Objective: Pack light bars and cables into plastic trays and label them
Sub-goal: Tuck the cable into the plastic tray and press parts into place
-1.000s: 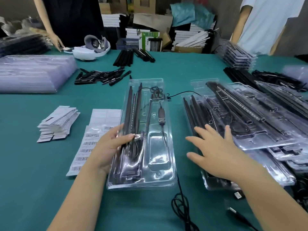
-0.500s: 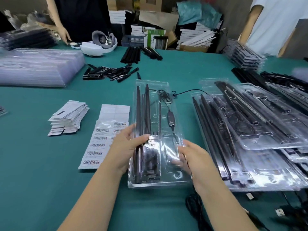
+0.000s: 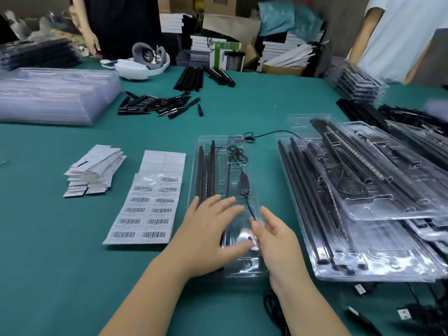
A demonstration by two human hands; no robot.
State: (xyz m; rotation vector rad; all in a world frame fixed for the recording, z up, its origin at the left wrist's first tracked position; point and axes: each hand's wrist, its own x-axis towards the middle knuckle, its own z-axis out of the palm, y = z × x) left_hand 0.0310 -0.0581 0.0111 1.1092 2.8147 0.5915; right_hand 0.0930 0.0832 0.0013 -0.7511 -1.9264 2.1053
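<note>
- My left hand lay flat, fingers spread, on the near end of the plastic tray, whose long axis ran away from me.
- My right hand, fingers loosely parted beside the cable, held nothing.

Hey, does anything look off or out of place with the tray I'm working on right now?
Yes: a black cable runs out past the far end of the tray onto the table, instead of sitting inside with the light bars. The trays on the right lie overlapped and askew.
</note>
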